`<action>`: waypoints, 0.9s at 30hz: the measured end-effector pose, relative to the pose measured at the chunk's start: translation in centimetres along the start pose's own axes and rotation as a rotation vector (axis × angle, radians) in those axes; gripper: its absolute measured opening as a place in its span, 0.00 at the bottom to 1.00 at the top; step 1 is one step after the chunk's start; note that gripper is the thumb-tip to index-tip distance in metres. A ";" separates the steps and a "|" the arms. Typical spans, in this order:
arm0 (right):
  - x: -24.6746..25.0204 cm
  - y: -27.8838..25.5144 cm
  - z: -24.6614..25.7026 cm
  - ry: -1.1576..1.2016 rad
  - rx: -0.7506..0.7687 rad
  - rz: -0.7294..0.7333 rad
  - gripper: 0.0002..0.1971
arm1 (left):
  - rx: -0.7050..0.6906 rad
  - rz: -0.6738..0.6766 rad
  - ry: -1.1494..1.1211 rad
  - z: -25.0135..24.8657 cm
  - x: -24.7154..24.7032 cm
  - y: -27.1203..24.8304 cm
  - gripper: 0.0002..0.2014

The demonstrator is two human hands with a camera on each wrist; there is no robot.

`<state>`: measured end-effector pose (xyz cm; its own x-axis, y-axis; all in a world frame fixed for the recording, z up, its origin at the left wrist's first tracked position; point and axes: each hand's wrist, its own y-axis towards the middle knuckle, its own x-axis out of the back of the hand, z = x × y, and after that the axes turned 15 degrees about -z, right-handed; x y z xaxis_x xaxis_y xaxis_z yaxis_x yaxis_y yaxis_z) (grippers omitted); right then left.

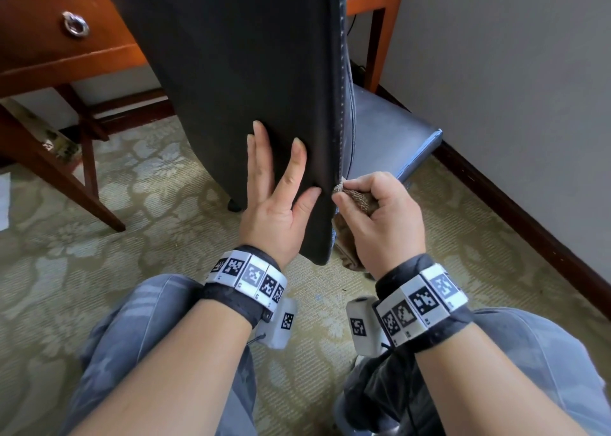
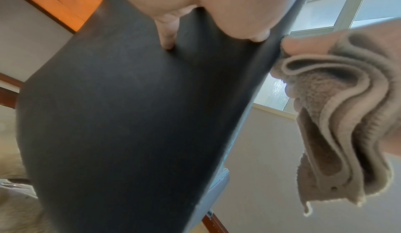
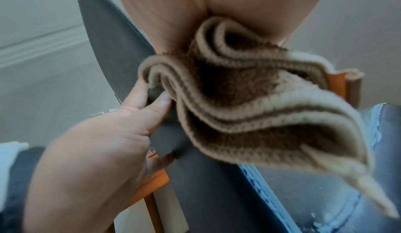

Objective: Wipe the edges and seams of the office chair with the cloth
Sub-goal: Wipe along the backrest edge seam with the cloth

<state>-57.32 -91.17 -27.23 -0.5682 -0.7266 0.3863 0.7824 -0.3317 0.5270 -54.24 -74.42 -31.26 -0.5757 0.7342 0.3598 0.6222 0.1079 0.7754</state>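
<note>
The right hand [image 3: 217,5] at twelve o'clock grips a bunched beige-brown terry cloth [image 3: 249,103], whose ribbed folds spill toward four o'clock. At eight o'clock the left hand [image 3: 93,142] rests on the dark chair back [image 3: 206,185], its fingers [image 3: 160,103] straight and touching the edge just beside the cloth. Blue stitched upholstery [image 3: 325,202] with flaking patches shows at five o'clock.

— The chair back [image 1: 215,71]?
— Matt black, faintly grained, like leatherette; stitched seam [image 1: 340,104]; the blue seat [image 1: 390,131] is glossier, its coating flaking.
— The cloth [image 3: 249,103]?
— Beige-brown terry, nubbly, ribbed hem.
— Around them?
— Polished wooden desk [image 1: 49,41]; shiny metal ring pull [image 1: 76,24]; patterned pile carpet [image 1: 132,187].
</note>
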 end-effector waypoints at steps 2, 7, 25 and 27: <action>0.1 -0.1 0.1 -0.019 0.006 0.005 0.05 | -0.010 0.002 0.004 0.1 0.0 0.0 0.43; 0.4 0.5 1.3 0.086 0.033 -0.092 0.05 | -0.012 -0.007 0.011 0.1 -0.1 0.0 0.45; -1.1 -0.8 -0.4 -0.017 -0.049 0.036 0.09 | 0.091 0.032 0.020 0.3 0.7 0.0 0.36; -1.5 -1.1 -0.9 -0.046 -0.059 0.068 0.09 | 0.083 0.026 0.014 0.4 0.7 0.0 0.36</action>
<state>-57.06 -90.29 -29.08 -0.5229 -0.7210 0.4547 0.8327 -0.3180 0.4533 -54.40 -73.65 -31.20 -0.5657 0.7283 0.3867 0.6784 0.1445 0.7203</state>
